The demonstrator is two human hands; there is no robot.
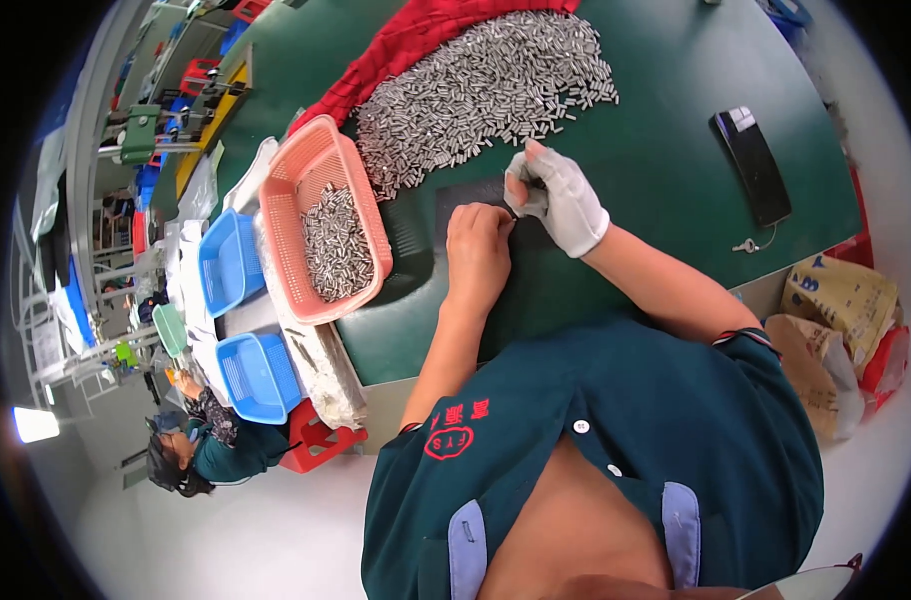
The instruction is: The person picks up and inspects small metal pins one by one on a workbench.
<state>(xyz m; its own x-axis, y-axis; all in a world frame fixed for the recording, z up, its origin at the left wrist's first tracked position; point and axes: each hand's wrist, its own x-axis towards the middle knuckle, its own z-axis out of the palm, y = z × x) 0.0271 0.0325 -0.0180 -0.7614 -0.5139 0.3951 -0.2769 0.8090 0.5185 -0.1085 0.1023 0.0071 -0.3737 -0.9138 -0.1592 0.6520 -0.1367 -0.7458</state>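
Observation:
My bare left hand [479, 250] rests over a dark flat pad [458, 200] on the green table, its fingers bent and pressed together. Just to its right is my right hand [566, 205], in a white glove that leaves some fingertips bare. Its fingers are curled into a pinch close to the left fingertips. Whatever either hand holds is too small or hidden to make out. Beyond both hands spreads a big heap of short, shiny metal pins [486, 90], partly on a red cloth [406, 40].
Left of my hands stands a pink basket [276, 200] holding more pins. Two blue baskets [231, 262] [261, 378] sit farther left. A black handheld device [754, 170] and a key [746, 246] lie at the right. Another person [221, 445] sits at far left; bags [826, 340] stand beyond the right edge.

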